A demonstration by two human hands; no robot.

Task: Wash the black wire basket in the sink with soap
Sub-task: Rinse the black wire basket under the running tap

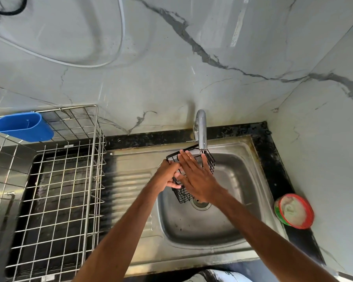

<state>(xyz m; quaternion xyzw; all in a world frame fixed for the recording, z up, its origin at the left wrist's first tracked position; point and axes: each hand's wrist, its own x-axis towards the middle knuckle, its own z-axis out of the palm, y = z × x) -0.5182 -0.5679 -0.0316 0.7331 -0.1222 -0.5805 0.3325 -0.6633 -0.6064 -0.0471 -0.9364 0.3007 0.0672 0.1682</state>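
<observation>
- At frame centre, above the sink [222,220], the basket [183,196] is tilted just under the tap [201,129].
- Left grip [169,176] clasps the basket's wires.
- Right grip [198,180], fingers straight, lies flat on it.
- Right: tub [293,210] on the counter [273,159].

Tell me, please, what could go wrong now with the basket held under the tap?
Only the left hand grips the black wire basket; the right hand lies flat on it, so soapy wire might slip and drop into the sink. The basket's upper rim sits very near the tap spout and may knock against it.
</observation>
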